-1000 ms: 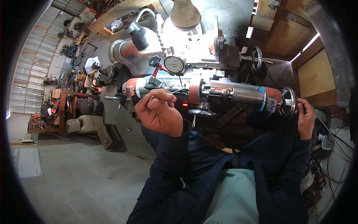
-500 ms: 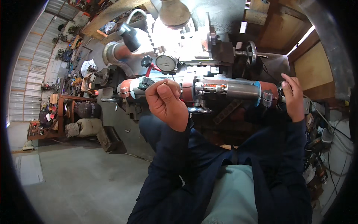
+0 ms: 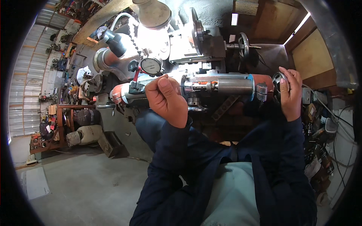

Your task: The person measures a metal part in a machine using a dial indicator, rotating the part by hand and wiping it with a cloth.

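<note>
A grinding-type machine with a long bed lies across in front of me. My left hand (image 3: 167,100) is raised before it, thumb against curled fingers. Whatever is in that pinch is too small or hidden to make out. Just above it, a round dial gauge (image 3: 151,66) sits on a red arm (image 3: 136,75) rising from a dark base (image 3: 135,87). My right hand (image 3: 292,94) curls over the rim of a metal handwheel (image 3: 277,85) at the machine's right end. Between the hands is a grey metal cylinder (image 3: 235,86), next to a reddish end housing (image 3: 263,83).
A bright work lamp (image 3: 117,43) hangs over the machine. Behind stands another handwheel (image 3: 244,44). Below the bed shows a perforated metal bar (image 3: 226,107). An open metal box (image 3: 112,142) and a gas cylinder (image 3: 87,135) lie on the floor at left. Cables (image 3: 327,109) run along the right.
The whole scene has shifted left in view as my head moved. My right hand's fingers have curled in onto the handwheel, which now shows more. My left hand keeps its pinch.
</note>
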`<action>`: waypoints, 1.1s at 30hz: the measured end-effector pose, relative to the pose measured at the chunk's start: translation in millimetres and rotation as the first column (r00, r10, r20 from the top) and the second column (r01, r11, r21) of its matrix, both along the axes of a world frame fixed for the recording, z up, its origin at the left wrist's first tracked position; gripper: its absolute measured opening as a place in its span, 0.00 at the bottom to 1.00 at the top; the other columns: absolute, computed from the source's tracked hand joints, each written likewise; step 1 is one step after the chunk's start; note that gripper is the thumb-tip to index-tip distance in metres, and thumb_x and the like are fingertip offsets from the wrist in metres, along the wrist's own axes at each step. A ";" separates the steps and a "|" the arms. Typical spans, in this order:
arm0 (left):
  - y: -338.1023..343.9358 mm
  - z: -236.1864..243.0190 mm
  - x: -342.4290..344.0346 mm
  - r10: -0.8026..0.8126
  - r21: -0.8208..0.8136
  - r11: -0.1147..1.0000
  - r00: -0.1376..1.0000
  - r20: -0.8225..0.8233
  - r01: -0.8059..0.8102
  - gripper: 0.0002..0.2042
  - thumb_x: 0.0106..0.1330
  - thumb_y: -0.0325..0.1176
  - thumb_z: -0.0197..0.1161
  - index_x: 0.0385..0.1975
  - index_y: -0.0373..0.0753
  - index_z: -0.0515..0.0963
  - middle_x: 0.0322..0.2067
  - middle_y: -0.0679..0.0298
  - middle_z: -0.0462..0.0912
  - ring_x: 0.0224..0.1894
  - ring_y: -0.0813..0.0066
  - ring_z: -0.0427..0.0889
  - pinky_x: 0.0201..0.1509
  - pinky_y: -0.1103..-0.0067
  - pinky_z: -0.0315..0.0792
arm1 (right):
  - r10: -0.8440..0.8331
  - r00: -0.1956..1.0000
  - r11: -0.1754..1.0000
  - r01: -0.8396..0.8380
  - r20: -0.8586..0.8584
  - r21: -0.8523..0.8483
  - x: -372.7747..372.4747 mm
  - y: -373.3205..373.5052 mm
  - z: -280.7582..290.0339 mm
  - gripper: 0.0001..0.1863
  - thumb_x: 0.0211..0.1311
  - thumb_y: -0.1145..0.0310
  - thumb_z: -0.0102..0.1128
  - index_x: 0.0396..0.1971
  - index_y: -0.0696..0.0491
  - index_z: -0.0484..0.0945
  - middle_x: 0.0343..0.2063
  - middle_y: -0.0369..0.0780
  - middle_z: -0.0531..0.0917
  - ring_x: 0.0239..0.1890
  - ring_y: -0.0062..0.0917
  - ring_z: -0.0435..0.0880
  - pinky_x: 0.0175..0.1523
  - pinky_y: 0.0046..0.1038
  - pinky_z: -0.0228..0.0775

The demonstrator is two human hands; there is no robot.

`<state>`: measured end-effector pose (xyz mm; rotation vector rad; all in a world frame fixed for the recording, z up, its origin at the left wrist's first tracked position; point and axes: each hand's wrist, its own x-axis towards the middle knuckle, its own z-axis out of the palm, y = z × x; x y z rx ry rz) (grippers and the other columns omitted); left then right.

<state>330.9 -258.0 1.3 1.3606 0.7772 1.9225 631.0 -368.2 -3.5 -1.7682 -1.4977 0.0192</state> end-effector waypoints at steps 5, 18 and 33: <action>-2.1 -2.4 3.1 0.113 0.010 0.994 0.990 -0.090 -0.112 0.08 0.76 0.33 0.53 0.37 0.35 0.70 0.20 0.68 0.72 0.20 0.87 0.65 0.22 0.87 0.60 | -0.005 1.000 1.000 0.004 0.019 0.023 0.9 0.3 -1.9 0.16 0.65 0.71 0.54 0.50 0.57 0.79 0.43 0.44 0.75 0.48 0.36 0.73 0.56 0.32 0.64; 9.0 12.9 -21.8 -0.299 0.002 0.949 0.908 -0.294 0.314 0.12 0.73 0.37 0.59 0.41 0.32 0.74 0.24 0.63 0.75 0.23 0.79 0.69 0.28 0.81 0.64 | -0.009 1.000 1.000 0.008 0.029 0.030 5.5 -1.1 -4.5 0.15 0.63 0.72 0.56 0.49 0.56 0.80 0.42 0.43 0.76 0.47 0.38 0.73 0.57 0.34 0.63; 23.0 3.5 -38.8 -0.545 -0.100 0.838 0.810 -0.216 0.537 0.17 0.70 0.45 0.61 0.34 0.34 0.75 0.24 0.62 0.77 0.22 0.79 0.70 0.25 0.82 0.64 | 0.013 0.961 1.000 -0.005 -0.277 0.029 44.8 -14.6 -12.8 0.12 0.72 0.68 0.52 0.46 0.58 0.79 0.44 0.41 0.79 0.49 0.28 0.78 0.57 0.27 0.66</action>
